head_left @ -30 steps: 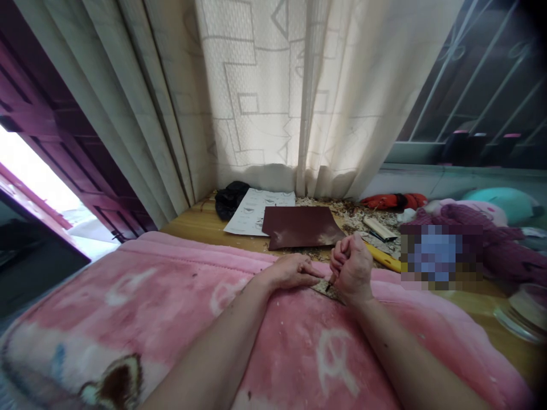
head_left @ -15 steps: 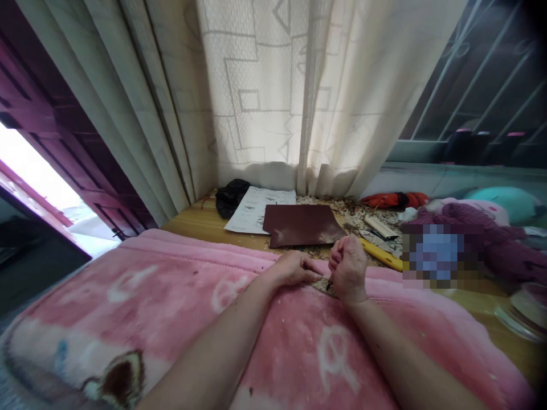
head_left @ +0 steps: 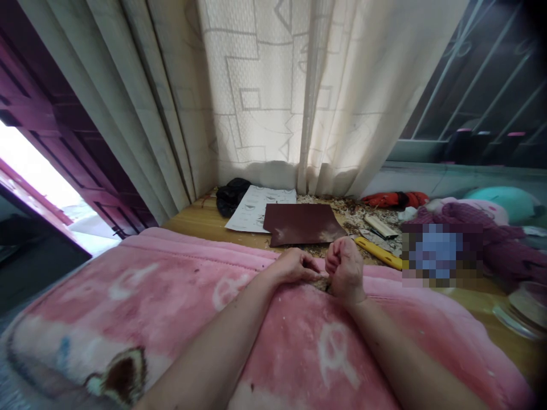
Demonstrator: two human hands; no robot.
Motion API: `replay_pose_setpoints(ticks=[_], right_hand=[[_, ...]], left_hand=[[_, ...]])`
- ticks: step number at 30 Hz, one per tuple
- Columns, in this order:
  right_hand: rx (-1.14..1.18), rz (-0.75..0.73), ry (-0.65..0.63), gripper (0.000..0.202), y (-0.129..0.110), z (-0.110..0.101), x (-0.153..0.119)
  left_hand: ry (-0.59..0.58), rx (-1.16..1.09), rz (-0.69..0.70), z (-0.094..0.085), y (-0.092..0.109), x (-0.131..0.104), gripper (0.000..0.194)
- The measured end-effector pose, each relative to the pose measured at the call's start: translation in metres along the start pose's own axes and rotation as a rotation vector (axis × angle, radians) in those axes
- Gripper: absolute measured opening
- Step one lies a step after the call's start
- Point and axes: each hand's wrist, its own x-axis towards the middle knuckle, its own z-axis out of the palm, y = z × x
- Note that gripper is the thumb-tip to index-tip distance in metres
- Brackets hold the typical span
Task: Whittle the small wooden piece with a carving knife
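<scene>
My left hand (head_left: 296,266) reaches across the pink blanket, its thumb and fingers pinched on the left end of a small, flat, tan speckled piece (head_left: 321,283). What this piece is made of I cannot tell. Beside it on the right, my right hand (head_left: 346,269) is closed in a fist with the knuckles up. Whatever it grips is hidden inside the fingers. Both hands are close together, low over the pink blanket (head_left: 273,353) near its far edge.
Beyond the blanket, a wooden table (head_left: 192,222) bears a dark red sheet (head_left: 305,224), a printed paper (head_left: 252,210), a black bag (head_left: 232,196) and scattered shavings. To the right lie a long yellow tool (head_left: 378,253), a purple knitted cloth (head_left: 504,247) and a glass dish (head_left: 521,313).
My right fist has shifted slightly left, closer to my left hand, and less of the speckled piece shows. My left hand stays nearly in place.
</scene>
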Motion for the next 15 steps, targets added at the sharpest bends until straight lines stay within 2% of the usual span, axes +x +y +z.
replay_pose_setpoints(ticks=[3,8,11,15], right_hand=[[0.059,0.066,0.026,0.032,-0.001,-0.001,0.007],[0.149,0.233,0.199,0.036,0.008,-0.008,0.019],[0.204,0.302,0.162,0.036,0.011,-0.012,0.021],[0.299,0.324,0.087,0.034,0.002,-0.019,0.026]], left_hand=[[-0.004,0.024,0.004,-0.001,0.0,0.0,0.034],[0.003,0.113,0.038,-0.003,0.0,0.002,0.031],[0.008,0.126,0.054,-0.003,0.001,0.002,0.031],[0.009,0.121,0.065,-0.004,0.002,0.001,0.031]])
